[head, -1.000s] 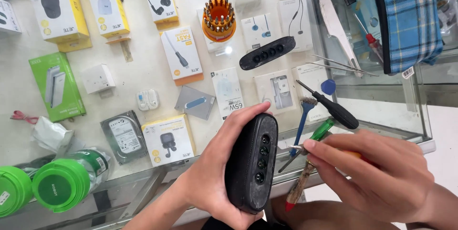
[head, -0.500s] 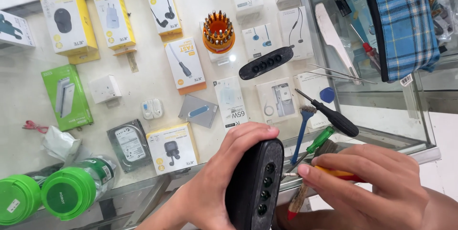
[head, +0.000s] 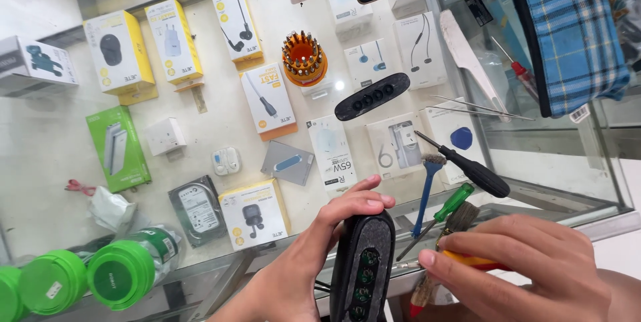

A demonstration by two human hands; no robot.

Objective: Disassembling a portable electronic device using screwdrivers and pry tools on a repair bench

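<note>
Fingers (head: 347, 205) wrap speaker (head: 361, 272) (right hand (head: 527, 265) pinches screwdriver (head: 461, 260)).

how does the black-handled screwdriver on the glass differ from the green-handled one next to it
The black-handled screwdriver has a thick dark grip; the green-handled screwdriver has a translucent green one. The black one's tip points up-left, the green one's down-left. Both lie loose on the glass counter, untouched by either hand.

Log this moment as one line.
left hand: holds black oblong speaker upright | right hand: holds orange-handled screwdriver, tip at speaker's side | glass counter
</note>
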